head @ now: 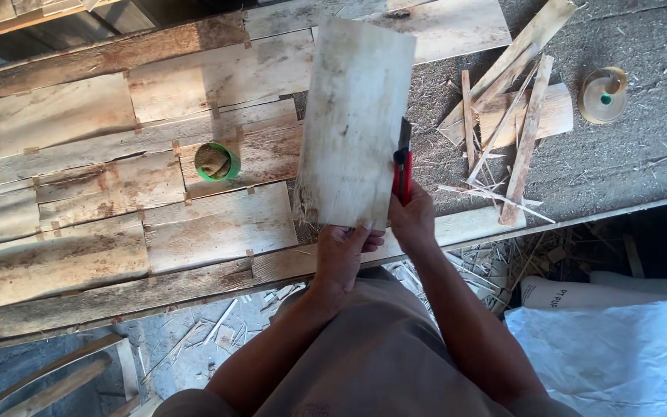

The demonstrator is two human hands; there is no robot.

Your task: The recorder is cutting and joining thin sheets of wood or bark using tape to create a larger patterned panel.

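1. Left hand (343, 251): fingers clamped on near edge of the pale veneer sheet (355, 123), which lies on the workbench (642, 147), centre, running near to far.
2. Right hand (412, 218): fingers wrapped tight round red utility knife (403, 166), blade at sheet's right edge.
3. Green tape roll (216, 161) left of sheet, on taped veneer pieces (79, 193).
4. Wood offcuts (507, 123) right; clear tape roll (603, 95) far right.

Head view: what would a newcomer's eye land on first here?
The pale veneer sheet in the middle of the bench, its near edge held by the left hand. At its right edge the right hand grips a red utility knife, blade against the sheet. Left of it, taped veneer pieces carry a green tape roll; offcut strips lie to the right.
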